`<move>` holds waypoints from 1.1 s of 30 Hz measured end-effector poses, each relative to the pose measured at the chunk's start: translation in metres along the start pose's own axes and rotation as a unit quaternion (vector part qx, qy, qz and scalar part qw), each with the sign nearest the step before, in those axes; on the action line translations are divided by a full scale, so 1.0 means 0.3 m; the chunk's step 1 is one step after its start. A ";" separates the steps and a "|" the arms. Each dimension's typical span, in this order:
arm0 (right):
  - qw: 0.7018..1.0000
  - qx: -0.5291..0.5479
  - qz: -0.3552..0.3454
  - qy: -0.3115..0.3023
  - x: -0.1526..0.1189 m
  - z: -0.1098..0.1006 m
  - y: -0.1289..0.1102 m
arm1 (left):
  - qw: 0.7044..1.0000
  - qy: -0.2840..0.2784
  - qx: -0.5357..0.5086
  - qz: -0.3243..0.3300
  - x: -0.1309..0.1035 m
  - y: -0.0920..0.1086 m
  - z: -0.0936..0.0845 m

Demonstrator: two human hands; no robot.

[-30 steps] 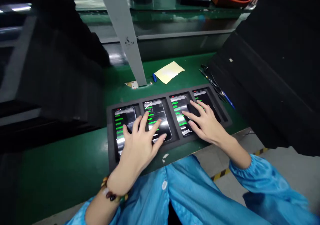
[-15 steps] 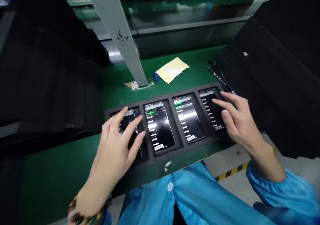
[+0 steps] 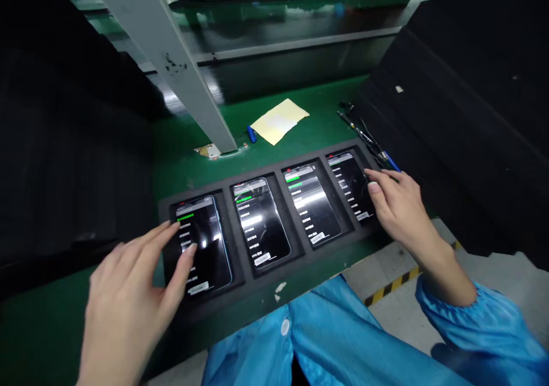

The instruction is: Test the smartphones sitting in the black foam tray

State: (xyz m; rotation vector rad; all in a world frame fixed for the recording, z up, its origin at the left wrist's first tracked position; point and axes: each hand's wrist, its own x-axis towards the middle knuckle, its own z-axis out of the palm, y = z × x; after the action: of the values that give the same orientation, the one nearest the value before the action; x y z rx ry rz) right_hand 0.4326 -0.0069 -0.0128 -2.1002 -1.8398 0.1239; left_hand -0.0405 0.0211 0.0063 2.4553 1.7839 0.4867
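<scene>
Several smartphones lie face up in the recesses of a dark foam tray [image 3: 278, 166], their lit screens showing text lists with green bars at the top. My left hand [image 3: 135, 277] hovers over the left edge of the leftmost phone [image 3: 210, 254], thumb and fingers apart, holding nothing. At the other end, my right hand [image 3: 398, 206] is at the right edge of the rightmost phone [image 3: 349, 183]; its fingers are bent but apart, and I cannot tell whether they touch it. Between them sit a second phone [image 3: 270, 226] and a third phone [image 3: 317, 206].
A yellow paper [image 3: 278, 122] and a blue cap-like piece [image 3: 251, 134] lie behind the tray on the green table [image 3: 180, 168]. Dark tools [image 3: 364, 134] lie at the right, beside a large black panel [image 3: 450, 117]. A grey post [image 3: 171, 60] rises behind the tray.
My left hand has moved left and nearer to me, uncovering most of the leftmost phone. My right hand has shifted slightly downward, its fingers more bent. The whole view has shifted slightly.
</scene>
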 end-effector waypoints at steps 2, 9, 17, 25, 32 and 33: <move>1.000 0.011 -0.004 -0.004 0.014 0.013 -0.024 | 1.000 -0.003 -0.001 -0.008 -0.006 -0.013 0.006; 0.974 0.202 0.104 0.014 0.013 0.001 -0.025 | 0.996 0.077 -0.039 -0.025 0.006 0.025 0.024; 0.916 0.344 0.163 -0.124 0.127 -0.041 0.005 | 0.994 0.086 -0.057 -0.031 0.068 0.022 0.020; 0.866 0.430 0.210 -0.143 0.051 -0.057 0.072 | 0.990 0.100 -0.088 -0.039 0.080 0.016 0.030; 0.998 0.035 0.009 0.043 -0.067 -0.116 -0.139 | 0.989 0.111 -0.094 -0.026 0.087 0.006 0.055; 0.998 0.034 -0.037 0.026 -0.068 -0.101 -0.187 | 0.989 0.115 -0.094 -0.020 0.085 0.004 0.057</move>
State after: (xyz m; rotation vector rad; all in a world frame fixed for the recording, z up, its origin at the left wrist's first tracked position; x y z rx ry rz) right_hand 0.3852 -0.0272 0.0297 -1.9690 -1.8540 0.1097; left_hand -0.0272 0.0468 -0.0041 2.3090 1.7677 0.9235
